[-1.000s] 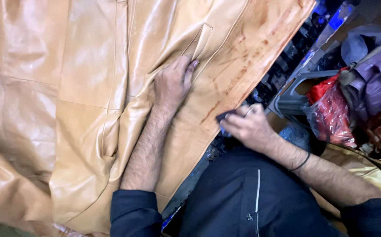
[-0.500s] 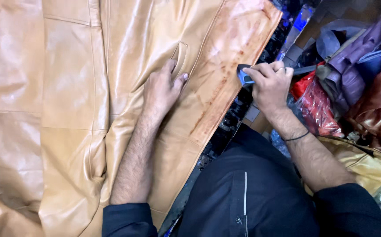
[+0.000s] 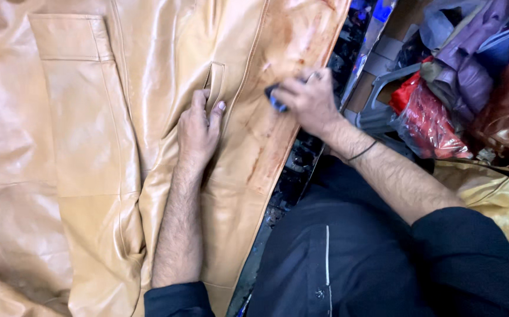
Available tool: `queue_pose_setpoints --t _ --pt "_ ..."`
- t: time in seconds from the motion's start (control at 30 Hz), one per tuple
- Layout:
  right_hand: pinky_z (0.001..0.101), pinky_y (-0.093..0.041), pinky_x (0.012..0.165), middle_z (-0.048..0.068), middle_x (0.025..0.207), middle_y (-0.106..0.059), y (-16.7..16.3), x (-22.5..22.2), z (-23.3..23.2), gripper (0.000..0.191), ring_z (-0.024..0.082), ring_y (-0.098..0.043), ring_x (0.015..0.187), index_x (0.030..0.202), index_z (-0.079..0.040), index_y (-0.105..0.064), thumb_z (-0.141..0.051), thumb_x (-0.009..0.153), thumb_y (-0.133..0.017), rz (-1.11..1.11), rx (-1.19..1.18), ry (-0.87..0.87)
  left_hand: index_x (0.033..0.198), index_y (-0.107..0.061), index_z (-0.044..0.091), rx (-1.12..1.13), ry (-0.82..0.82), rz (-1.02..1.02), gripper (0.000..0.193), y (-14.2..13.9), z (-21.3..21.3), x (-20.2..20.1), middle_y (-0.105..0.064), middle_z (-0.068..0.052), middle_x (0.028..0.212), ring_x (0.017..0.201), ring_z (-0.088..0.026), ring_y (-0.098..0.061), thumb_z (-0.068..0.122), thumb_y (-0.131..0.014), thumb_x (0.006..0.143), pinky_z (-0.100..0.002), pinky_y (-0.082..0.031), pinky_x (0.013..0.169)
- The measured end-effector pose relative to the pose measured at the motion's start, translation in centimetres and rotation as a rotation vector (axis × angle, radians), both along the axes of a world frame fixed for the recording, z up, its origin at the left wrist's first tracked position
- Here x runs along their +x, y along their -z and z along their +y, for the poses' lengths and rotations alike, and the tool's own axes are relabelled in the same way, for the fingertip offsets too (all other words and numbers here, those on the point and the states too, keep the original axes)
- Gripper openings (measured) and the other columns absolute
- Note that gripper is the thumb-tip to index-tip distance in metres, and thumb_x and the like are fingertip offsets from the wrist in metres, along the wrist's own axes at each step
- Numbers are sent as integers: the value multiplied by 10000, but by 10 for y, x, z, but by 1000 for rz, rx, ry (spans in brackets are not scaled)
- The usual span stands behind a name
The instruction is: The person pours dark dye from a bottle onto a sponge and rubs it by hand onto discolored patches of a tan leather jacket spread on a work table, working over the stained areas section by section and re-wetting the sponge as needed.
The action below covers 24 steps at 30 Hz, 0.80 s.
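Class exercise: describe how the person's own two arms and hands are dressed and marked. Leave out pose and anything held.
Both forearms are bare and hairy, with dark navy sleeves pushed up near the elbows. The left hand wears nothing that shows. The right hand has a thin dark band around the wrist and what looks like a ring on one finger. The shirt front is the same dark navy.

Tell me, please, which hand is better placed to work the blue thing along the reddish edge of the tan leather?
Probably the right hand: it already grips the small blue thing on the stained strip of the tan leather. The left hand lies flat by the pocket slit, pinning the leather.
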State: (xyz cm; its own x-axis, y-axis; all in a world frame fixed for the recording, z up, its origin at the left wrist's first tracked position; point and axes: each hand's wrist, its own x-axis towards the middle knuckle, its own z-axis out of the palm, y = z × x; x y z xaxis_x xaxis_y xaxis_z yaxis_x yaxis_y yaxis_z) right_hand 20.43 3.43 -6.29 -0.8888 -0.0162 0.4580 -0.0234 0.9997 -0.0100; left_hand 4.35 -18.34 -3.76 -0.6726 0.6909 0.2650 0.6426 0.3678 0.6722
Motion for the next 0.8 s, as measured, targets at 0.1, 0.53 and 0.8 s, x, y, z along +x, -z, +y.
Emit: queue_pose_setpoints --t 0.1,0.53,0.8 --pt "424 -384 888 -98 1051 -647 4 -13 4 183 168 -581 1039 1058 -256 -753 -285 905 -658 17 -7 -240 1212 -552 29 -61 -60 -138 267 4 -1 -1 -726 -215 887 790 -413 -700 213 -645 1042 -509 -512 686" --pt "415 -364 908 -118 1000 -618 -19 -20 14 181 154 -564 1038 1059 -294 -764 -359 920 -670 -99 151 -299 1239 -557 22 8 -46 -48 267 13 -5 -4 -725 -223 1015 930 -429 -702 209 -632 1064 -503 -534 755" --pt "396 -342 941 -145 1119 -651 -9 -27 18 174 146 -561 1079 1146 -284 -767 -304 996 -681 -44 98 -166 1311 -569 8 62 -31 -24 293 13 -5 -5 -716 -236 1131 1038 -427 -700 169 -625 1073 -480 -553 858"
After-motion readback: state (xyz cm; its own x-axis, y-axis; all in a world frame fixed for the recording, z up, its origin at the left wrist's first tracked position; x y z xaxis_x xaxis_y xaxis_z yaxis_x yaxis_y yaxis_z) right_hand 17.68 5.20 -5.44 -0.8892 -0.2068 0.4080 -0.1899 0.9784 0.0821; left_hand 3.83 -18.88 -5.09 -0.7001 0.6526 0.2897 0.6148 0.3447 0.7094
